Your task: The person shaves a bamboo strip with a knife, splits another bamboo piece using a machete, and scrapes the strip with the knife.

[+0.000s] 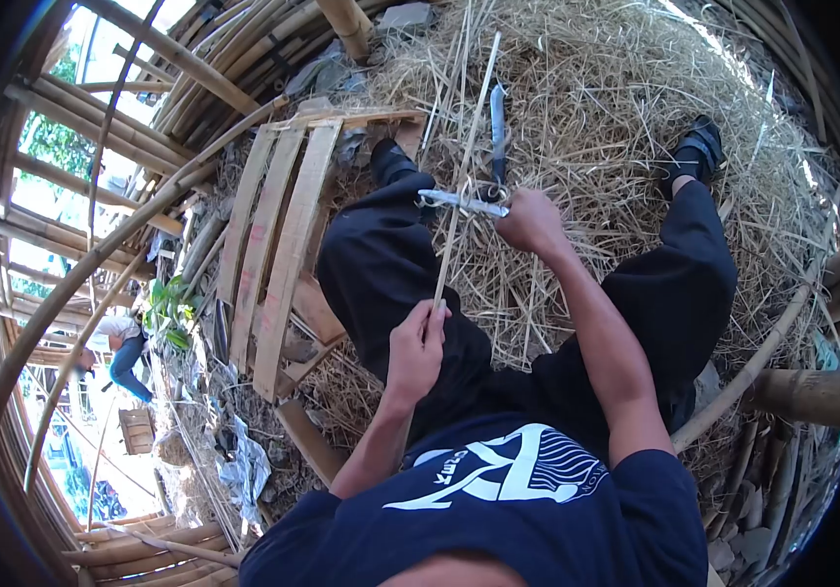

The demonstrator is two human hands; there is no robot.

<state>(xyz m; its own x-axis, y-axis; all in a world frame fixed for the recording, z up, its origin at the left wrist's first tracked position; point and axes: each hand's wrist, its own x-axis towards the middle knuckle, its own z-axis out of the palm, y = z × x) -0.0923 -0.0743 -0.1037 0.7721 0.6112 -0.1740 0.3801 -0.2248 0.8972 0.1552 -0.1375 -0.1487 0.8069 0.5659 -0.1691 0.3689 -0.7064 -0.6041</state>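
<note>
My left hand [416, 350] is closed, its thumb and fingers pinching the near end of a long thin bamboo strip [453, 233] that runs away from me. Farther out, my right hand [530, 223] is a fist around a knife, its handle mostly hidden in the fingers. The pale knife blade [464, 203] lies crosswise against the strip, with curled shavings around it. Just beyond that hand, a second knife with a dark handle [499, 170] and a long blade rests on the shavings, pointing away.
Bamboo shavings [596, 108] cover the ground around my legs. A wooden slatted pallet [288, 235] leans to the left. Bamboo poles [97, 127] frame the left side, and a thick bamboo pole [811, 396] juts in at right. Outside at far left, another person [126, 357] bends over.
</note>
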